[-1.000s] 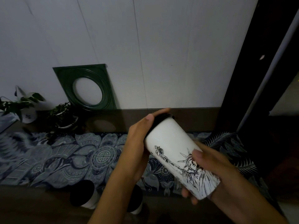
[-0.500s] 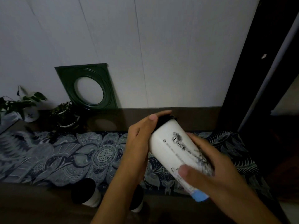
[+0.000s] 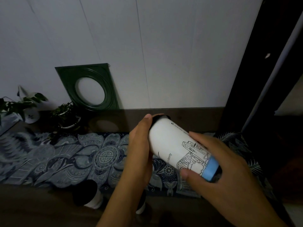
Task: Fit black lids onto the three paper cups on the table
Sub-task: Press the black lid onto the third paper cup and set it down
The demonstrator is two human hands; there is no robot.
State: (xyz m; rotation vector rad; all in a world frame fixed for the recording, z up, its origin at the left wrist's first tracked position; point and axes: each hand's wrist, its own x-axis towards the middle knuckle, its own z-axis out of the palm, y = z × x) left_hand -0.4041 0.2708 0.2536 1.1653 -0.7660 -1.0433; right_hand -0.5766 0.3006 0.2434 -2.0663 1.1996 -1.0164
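Observation:
I hold a white paper cup [image 3: 170, 145] with black line drawings and a blue base band tilted in the air above the table. My right hand [image 3: 213, 163] grips its lower end, thumb underneath. My left hand [image 3: 141, 145] wraps the cup's top, fingers curled over the black lid [image 3: 158, 117] on its rim. On the table below stand two more cups with black lids: one [image 3: 86, 194] at lower left, the other [image 3: 141, 205] mostly hidden behind my left forearm.
A patterned blue-grey runner [image 3: 65, 158] covers the dark wooden table. At the back left stand two potted plants [image 3: 67, 115] and a green square frame [image 3: 89, 86] leaning on the white wall. A dark post [image 3: 262, 71] rises at the right.
The cup has turned in my hands: the statue drawing rotated out of sight and a different drawing now faces me. My right hand shifted its grip toward the blue base.

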